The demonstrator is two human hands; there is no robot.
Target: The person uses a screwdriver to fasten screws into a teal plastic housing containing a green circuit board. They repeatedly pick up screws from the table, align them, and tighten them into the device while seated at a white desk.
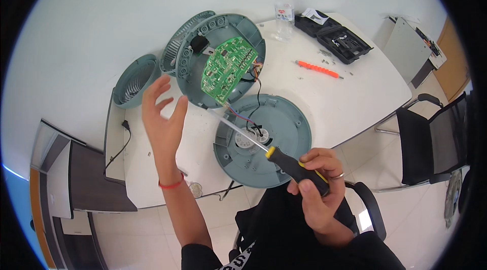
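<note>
My right hand (322, 184) grips the black and yellow handle of a screwdriver (294, 166). Its long metal shaft slants up and left over the round grey-green base (289, 118). Fingers apart and holding nothing, my left hand (165, 118) is raised left of the screwdriver's tip. Beyond the tip, a round grey-green housing (253, 31) leans with its inside showing. A green circuit board (228, 69) sits in that housing. Black, red and blue wires (259, 92) run from the board down to the middle of the base.
On the white table (335, 102) lie an orange screwdriver (318, 69), small metal bits (325, 53) and an open black tool case (345, 44). A water bottle (284, 16) stands near the wall. Another grey-green ring-shaped part (122, 90) rests at left. A black chair (431, 138) stands right.
</note>
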